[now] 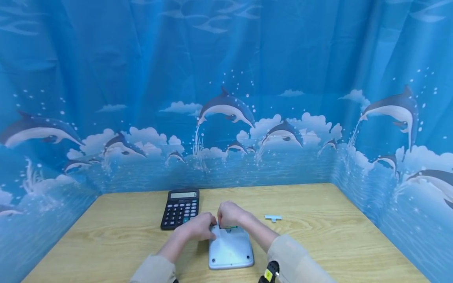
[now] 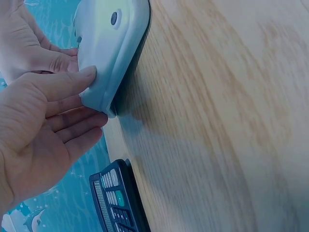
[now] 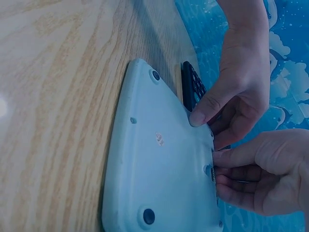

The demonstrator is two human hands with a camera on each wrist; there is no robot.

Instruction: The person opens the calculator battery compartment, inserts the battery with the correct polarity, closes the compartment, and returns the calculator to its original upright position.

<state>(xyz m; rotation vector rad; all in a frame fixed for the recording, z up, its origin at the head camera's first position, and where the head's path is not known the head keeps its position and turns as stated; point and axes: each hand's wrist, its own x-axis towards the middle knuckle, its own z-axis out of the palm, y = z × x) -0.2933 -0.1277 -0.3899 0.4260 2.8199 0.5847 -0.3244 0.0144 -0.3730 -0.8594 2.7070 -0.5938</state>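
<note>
A pale blue flat device (image 1: pixel 231 251) lies face down, with dark rubber feet (image 3: pixel 148 216) on its underside. My left hand (image 2: pixel 48 113) grips its far left corner, thumb on the upturned face and fingers under the edge. Bent fingers of my right hand (image 3: pixel 265 176) are at a small opening in its far edge, the thumb right beside the left hand's fingers. A thin green strip (image 1: pixel 231 226) shows in that opening, close to the right fingertips; whether they pinch it I cannot tell.
A black calculator (image 1: pixel 180 208) lies left of the device, behind the left hand. To the right, a small pale blue T-shaped piece (image 1: pixel 273 217) rests on the wooden table (image 1: pixel 339 243). A blue dolphin-print curtain (image 1: pixel 226 59) encloses the table's back and sides.
</note>
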